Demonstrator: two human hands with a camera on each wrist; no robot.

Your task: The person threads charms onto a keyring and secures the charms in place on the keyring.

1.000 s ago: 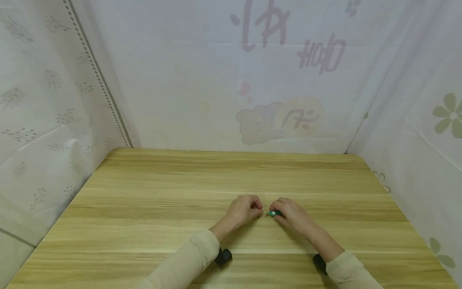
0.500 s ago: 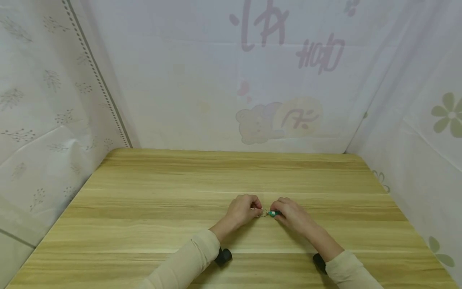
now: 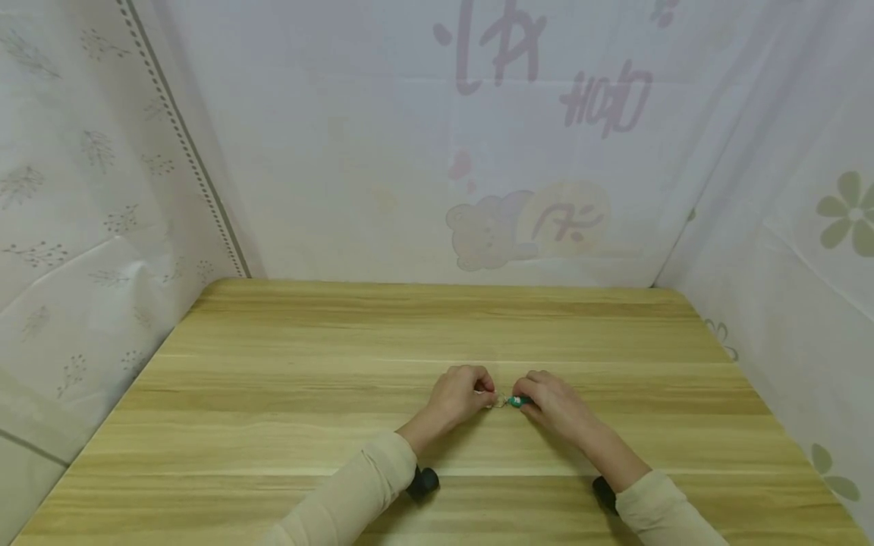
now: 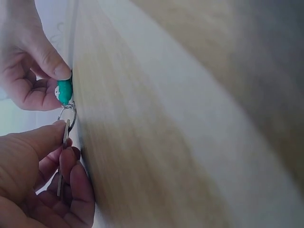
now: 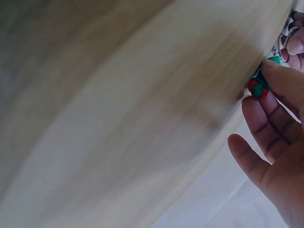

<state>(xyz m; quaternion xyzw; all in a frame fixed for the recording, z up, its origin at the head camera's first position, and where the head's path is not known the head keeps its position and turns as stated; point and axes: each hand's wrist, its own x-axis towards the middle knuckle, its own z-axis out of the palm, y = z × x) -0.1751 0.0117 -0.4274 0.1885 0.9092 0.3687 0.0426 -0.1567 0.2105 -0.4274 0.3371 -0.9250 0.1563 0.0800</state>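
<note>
Between my two hands, low over the wooden table [image 3: 341,326], lies a keychain. Its charm [image 4: 64,91] is a small green figure with a white patch; the right wrist view shows red at its other end. My right hand [image 3: 551,396] pinches this charm between thumb and fingers. A thin metal split ring [image 4: 74,118] joins the charm to a flat key [image 4: 66,134], seen edge-on. With thumb and fingertips, my left hand [image 3: 459,394] grips the key beside the ring. Most of the key is hidden by the fingers.
Black wrist cameras sit under both forearms, the left one [image 3: 425,483] and the right one [image 3: 604,494] near the table surface. Pale printed curtains [image 3: 341,152] enclose the table at the back and both sides.
Both hands stay almost in place, still holding the keychain. The right fingers and the charm shift very slightly; the whole view moves up by a few pixels.
</note>
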